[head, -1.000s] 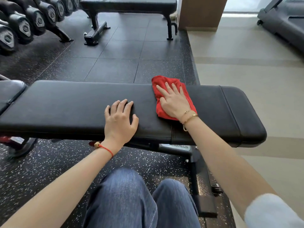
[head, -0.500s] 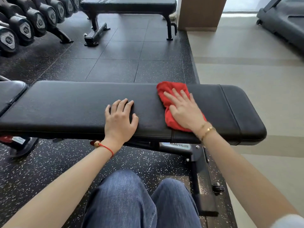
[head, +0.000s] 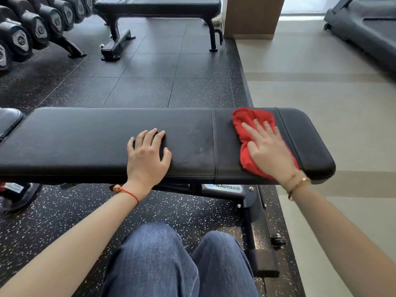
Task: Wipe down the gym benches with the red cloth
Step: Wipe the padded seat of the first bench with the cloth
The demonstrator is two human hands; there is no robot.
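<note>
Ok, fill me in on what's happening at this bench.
A person is wiping the black padded bench in front of them. The right hand lies flat on the red cloth, pressing it onto the pad near the bench's right end. The left hand rests on the pad around its middle, fingers loosely bent, holding nothing. A second bench stands farther back on the dark floor, with a row of dumbbells to its left.

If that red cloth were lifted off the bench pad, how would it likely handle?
The crumpled red terry cloth is probably floppy: it bunches in folds under the right hand. Likely light, draping when lifted. On the smooth black vinyl bench pad it probably slides easily.
</note>
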